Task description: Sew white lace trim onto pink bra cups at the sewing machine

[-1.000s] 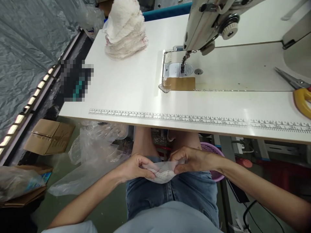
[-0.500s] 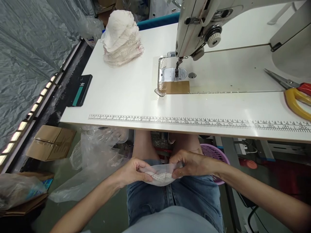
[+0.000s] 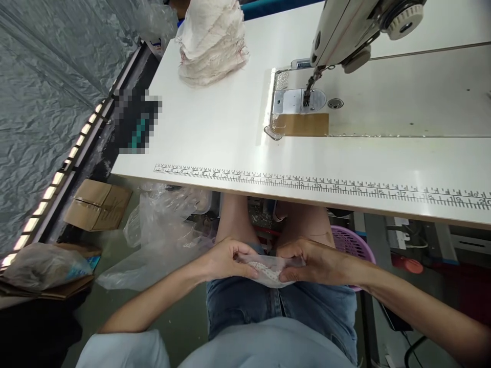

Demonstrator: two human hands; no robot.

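Above my lap, both hands grip a small piece of sheer white fabric [image 3: 267,274] with a lace-like strip across it. My left hand [image 3: 231,259] pinches its left end between thumb and fingers. The right end is held by my right hand [image 3: 307,261], whose thumb lies over the near side and whose fingers are partly hidden behind. Between the hands the fabric sags a little. Both hands are below the front edge of the white sewing table [image 3: 215,138].
A sewing machine [image 3: 337,41] stands on the table, its needle over a metal plate. A pile of cream cloth [image 3: 213,41] is at the back left. A printed ruler [image 3: 299,183] runs along the front edge. A cardboard box [image 3: 97,204] and clear plastic bags [image 3: 164,240] lie below left.
The view has shifted right and down, so the table and machine sit differently and the scissors have left the frame. Both hands still hold the fabric, drawn slightly closer together.
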